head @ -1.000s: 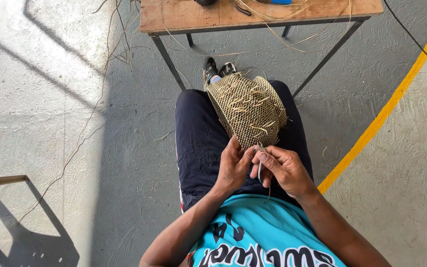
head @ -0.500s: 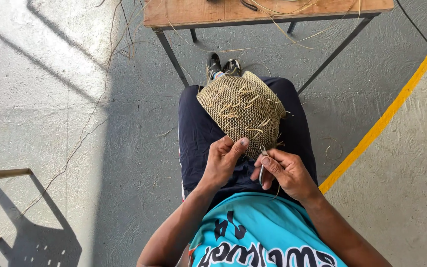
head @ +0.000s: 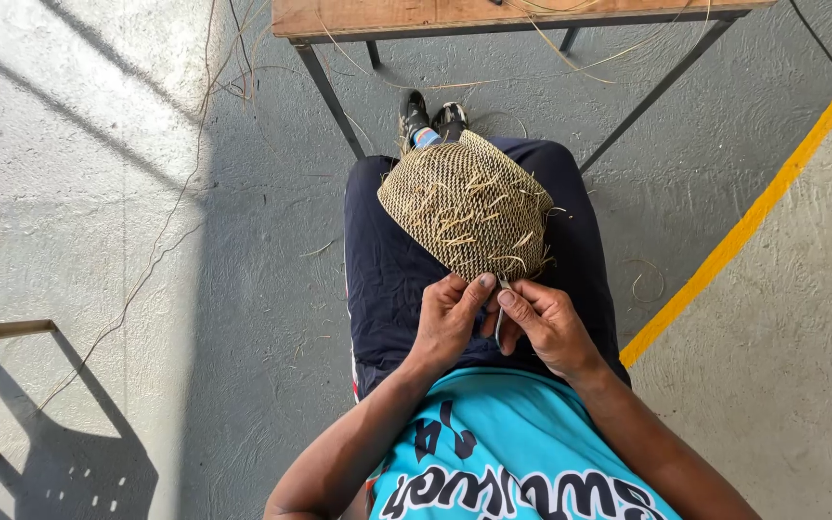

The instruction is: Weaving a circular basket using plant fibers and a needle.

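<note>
The woven piece (head: 466,202) lies on the person's lap under the table (head: 493,14), and over the last second it has turned slightly, its near edge now drawn in to the fingers. The left hand (head: 447,323) pinches that edge with thumb and forefinger, while the right hand (head: 543,323) grips a thin metal tool (head: 500,318), perhaps a needle, though it is too small to tell. The weaving seems to carry on along this rim.

Wooden table (head: 377,14) on dark metal legs at the far edge, yellow floor line (head: 753,217) at right, loose straw strands (head: 195,164) on grey concrete floor (head: 79,193) at left
</note>
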